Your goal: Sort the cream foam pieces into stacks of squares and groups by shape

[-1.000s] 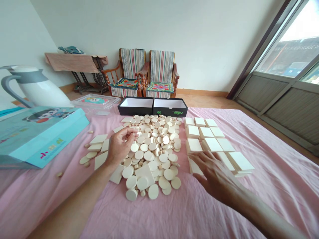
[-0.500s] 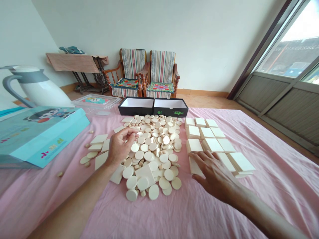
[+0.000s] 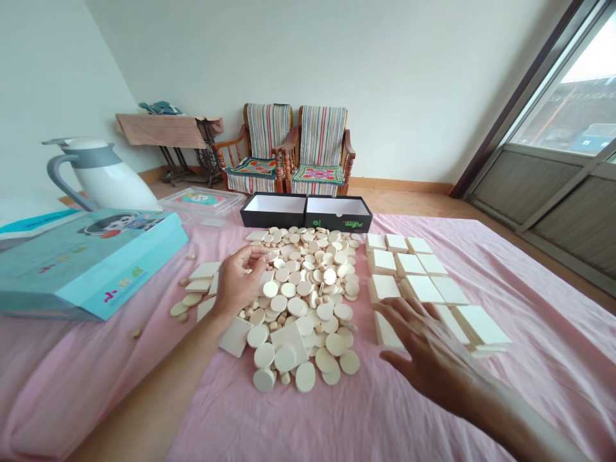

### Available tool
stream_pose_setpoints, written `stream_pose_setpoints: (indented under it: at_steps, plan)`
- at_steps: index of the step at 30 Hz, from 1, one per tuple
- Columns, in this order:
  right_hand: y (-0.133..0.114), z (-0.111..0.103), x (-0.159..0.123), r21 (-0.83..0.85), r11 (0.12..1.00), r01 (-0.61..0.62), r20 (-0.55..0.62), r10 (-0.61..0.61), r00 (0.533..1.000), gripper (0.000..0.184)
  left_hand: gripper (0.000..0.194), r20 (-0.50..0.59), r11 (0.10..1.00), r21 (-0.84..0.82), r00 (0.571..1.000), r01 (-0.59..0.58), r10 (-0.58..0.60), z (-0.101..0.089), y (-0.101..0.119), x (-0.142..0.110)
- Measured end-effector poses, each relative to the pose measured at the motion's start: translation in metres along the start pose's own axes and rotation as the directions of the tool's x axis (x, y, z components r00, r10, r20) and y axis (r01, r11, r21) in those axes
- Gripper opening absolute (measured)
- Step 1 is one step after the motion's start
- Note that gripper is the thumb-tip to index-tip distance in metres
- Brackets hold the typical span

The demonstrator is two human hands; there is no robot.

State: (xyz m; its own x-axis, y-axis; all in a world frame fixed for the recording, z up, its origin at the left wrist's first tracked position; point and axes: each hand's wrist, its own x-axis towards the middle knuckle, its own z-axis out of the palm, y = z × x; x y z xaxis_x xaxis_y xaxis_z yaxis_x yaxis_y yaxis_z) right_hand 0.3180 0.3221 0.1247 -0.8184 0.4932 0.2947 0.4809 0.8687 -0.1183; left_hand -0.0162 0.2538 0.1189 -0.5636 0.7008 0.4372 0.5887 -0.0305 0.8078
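Note:
A heap of cream round discs (image 3: 308, 289) covers the middle of the pink cloth (image 3: 308, 417). My left hand (image 3: 238, 279) rests on the heap's left side, fingers curled and pinched on a small pale piece I cannot make out. Cream square tiles (image 3: 423, 289) lie in stacked rows to the right of the heap. My right hand (image 3: 428, 353) hovers flat over the nearest tiles, fingers stretched out and holding nothing. Some loose square tiles (image 3: 205, 273) lie to the left of my left hand.
Two open black boxes (image 3: 308, 212) stand behind the heap. A light blue box (image 3: 91, 263) lies at the left, with a white jug (image 3: 103, 176) and a clear plastic lid (image 3: 202, 200) behind it. Two striped wooden chairs (image 3: 293, 151) stand by the far wall.
The view has shifted a little, so everything sits slightly lower and further right. My right hand has drawn back slightly from the tiles. My left hand stays pinched on the heap.

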Motion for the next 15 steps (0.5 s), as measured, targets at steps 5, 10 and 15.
stream_pose_setpoints:
  at_steps: [5,10,15]
  plan:
    - [-0.023,0.001,0.016,0.129,0.991,-0.016,-0.087,0.028,0.996,0.014,0.025,0.155,0.97,0.242,0.987,-0.003,-0.036,-0.006,-0.008,0.029]
    - [-0.039,0.015,0.035,0.269,0.963,0.019,-0.149,0.022,0.989,0.015,0.035,0.165,0.874,0.48,0.972,0.068,-0.167,-0.005,-0.037,0.082]
    - [-0.041,0.032,0.037,0.335,0.937,0.093,-0.185,-0.031,0.982,0.018,0.04,0.171,0.825,0.543,0.942,0.155,-0.29,-0.005,-0.066,0.124]
